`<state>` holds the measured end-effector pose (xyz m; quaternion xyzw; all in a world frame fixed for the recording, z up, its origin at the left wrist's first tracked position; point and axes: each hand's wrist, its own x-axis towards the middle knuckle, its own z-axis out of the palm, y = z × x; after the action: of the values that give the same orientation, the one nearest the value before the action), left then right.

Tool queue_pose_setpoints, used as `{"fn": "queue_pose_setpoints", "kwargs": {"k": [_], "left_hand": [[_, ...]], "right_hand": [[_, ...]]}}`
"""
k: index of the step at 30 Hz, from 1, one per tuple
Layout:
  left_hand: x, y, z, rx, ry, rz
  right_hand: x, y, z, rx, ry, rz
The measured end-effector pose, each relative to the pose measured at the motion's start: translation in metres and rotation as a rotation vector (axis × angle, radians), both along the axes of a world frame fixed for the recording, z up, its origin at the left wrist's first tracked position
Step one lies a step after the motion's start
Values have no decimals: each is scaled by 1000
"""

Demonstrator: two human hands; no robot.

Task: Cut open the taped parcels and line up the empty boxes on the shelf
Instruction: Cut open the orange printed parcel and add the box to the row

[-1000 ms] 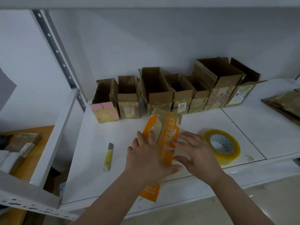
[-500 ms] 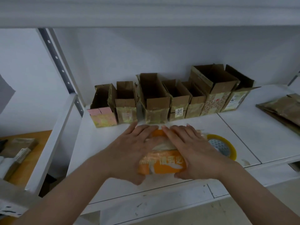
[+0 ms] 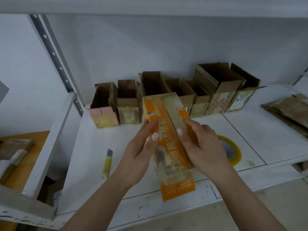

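A long orange and white taped box (image 3: 168,144) is held lengthwise above the front of the white shelf (image 3: 93,147). My left hand (image 3: 141,152) grips its left side with the thumb on top. My right hand (image 3: 200,147) grips its right side, thumb on the top face. Several opened brown boxes (image 3: 166,97) stand in a row along the shelf's back wall. A yellow utility knife (image 3: 107,164) lies on the shelf left of my hands.
A roll of yellowish tape (image 3: 231,150) lies on the shelf, partly behind my right hand. Flattened brown packages (image 3: 290,109) are stacked at the far right. A wooden surface with more packages (image 3: 15,150) is at the lower left, past the shelf's upright.
The orange box was crosswise under both flat hands; now it is turned lengthwise and lifted, with both hands gripping its sides.
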<state>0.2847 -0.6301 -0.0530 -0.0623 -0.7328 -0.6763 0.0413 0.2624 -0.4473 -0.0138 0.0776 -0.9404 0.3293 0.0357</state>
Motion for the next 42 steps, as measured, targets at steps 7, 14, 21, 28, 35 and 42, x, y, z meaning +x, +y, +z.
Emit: {"fn": "queue_pose_setpoints", "kwargs": {"k": [7, 14, 21, 28, 35, 42], "left_hand": [[-26, -3, -49, -123, -128, -162], [-16, 1, -59, -284, -25, 150], [25, 15, -74, -449, 89, 84], [26, 17, -84, -667, 288, 110], [27, 15, -92, -561, 278, 83], [22, -7, -54, -135, 156, -77]], "right_hand": [[11, 3, -76, 35, -86, -6], [30, 26, -100, -252, -36, 131], [31, 36, -114, -235, 43, 165], [34, 33, -121, -84, 184, 157], [35, 32, -120, -104, 111, 148], [31, 40, -80, -219, 146, 165]]}}
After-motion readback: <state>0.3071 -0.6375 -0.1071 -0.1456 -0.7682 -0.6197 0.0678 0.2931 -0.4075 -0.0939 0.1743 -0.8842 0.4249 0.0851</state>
